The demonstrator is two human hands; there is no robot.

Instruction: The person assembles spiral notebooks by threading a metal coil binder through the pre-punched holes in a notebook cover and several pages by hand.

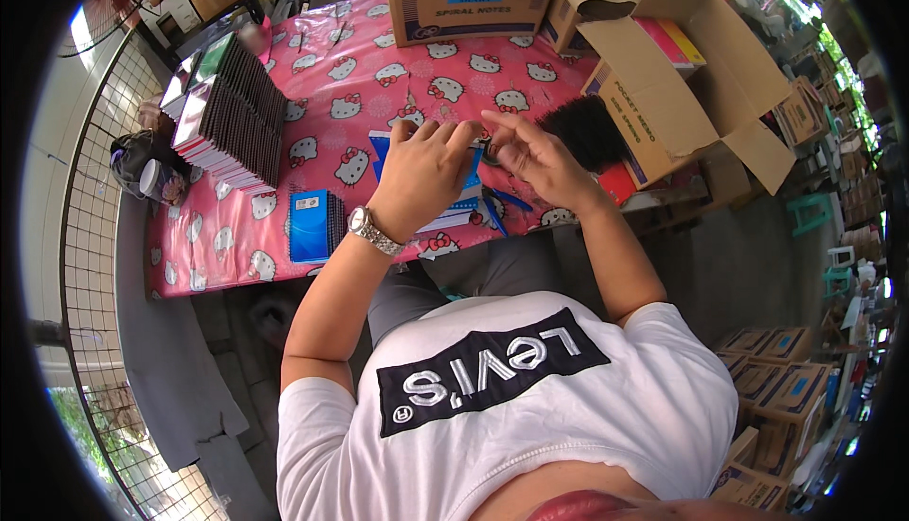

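Observation:
My left hand [421,169], with a silver watch [367,228] on its wrist, curls over the upper edge of a blue-covered notebook [469,176] and grips it. Just right of that edge is my right hand [542,163], its index finger stretched toward the left hand and its other fingers bent together around something small and dark that I cannot make out. White pages and blue covers [466,211] lie under the hands, partly hidden by them. Beside my right hand rests a bundle of thin black strands [582,133], which look like binding coils.
A pink patterned cloth [331,95] covers the table. Tall stacks of spiral notebooks [237,114] stand at the left, with a small blue stack [317,226] near the front edge. A closed carton [469,0] stands at the back, an open carton [663,95] at the right.

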